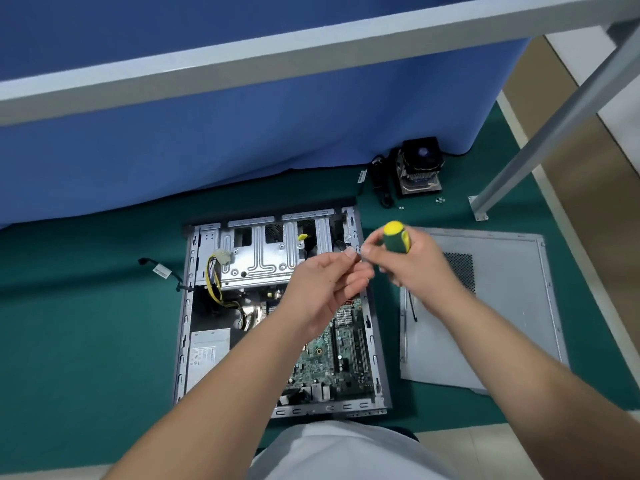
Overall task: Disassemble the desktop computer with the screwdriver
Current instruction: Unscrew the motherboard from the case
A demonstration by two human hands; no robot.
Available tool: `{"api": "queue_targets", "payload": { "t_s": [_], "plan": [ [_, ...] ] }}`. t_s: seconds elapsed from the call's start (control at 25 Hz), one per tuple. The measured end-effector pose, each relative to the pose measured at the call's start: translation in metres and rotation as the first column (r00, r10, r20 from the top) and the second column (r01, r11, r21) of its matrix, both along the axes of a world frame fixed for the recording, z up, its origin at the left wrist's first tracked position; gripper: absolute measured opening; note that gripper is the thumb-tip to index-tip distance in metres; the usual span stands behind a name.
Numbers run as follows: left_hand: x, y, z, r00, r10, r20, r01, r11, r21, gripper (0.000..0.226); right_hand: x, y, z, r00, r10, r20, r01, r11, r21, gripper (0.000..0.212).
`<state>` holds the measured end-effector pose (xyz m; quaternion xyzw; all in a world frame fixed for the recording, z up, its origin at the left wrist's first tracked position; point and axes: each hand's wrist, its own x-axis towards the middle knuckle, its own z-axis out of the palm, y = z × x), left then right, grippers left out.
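- The open desktop computer lies flat on the green tabletop, motherboard exposed.
- Above it, the left hand pinches something too small to identify.
- The right hand is closed around the screwdriver, handle up.
- The removed side panel lies just right of the case.
- The cooler fan sits farther back.

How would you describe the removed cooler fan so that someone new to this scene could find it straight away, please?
Start at the open computer case on the green mat, then look past its far right corner toward the blue partition. The cooler fan sits there by the partition's lower edge. It is the only black, boxy block with metal fins, unlike the flat grey side panel nearer the person.
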<state>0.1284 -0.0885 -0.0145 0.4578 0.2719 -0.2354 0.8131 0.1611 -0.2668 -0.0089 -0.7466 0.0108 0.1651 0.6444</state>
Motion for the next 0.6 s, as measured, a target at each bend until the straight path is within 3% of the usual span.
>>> {"api": "queue_targets", "payload": {
  "t_s": [0.16, 0.28, 0.44, 0.6],
  "plan": [
    [0.012, -0.017, -0.003, 0.998, 0.027, -0.058, -0.024, 0.998, 0.058, 0.034, 0.002, -0.002, -0.018, 0.999, 0.002, 0.036, 0.005, 0.984, -0.177, 0.009],
    [0.021, -0.027, -0.006, 0.996, 0.028, -0.089, -0.019, 0.994, 0.11, 0.028, 0.008, -0.004, -0.028, 0.997, -0.002, 0.076, 0.025, 0.954, -0.3, 0.01],
    [0.036, -0.044, -0.012, 0.994, 0.04, -0.101, -0.017, 0.976, 0.216, 0.027, 0.016, -0.006, -0.041, 0.969, 0.056, 0.242, 0.077, 0.859, -0.506, 0.018],
    [0.057, -0.05, -0.021, 0.997, -0.047, -0.061, 0.063, 0.952, 0.3, 0.023, 0.026, -0.008, -0.057, 0.953, 0.071, 0.294, 0.102, 0.839, -0.535, 0.015]
  ]
}}
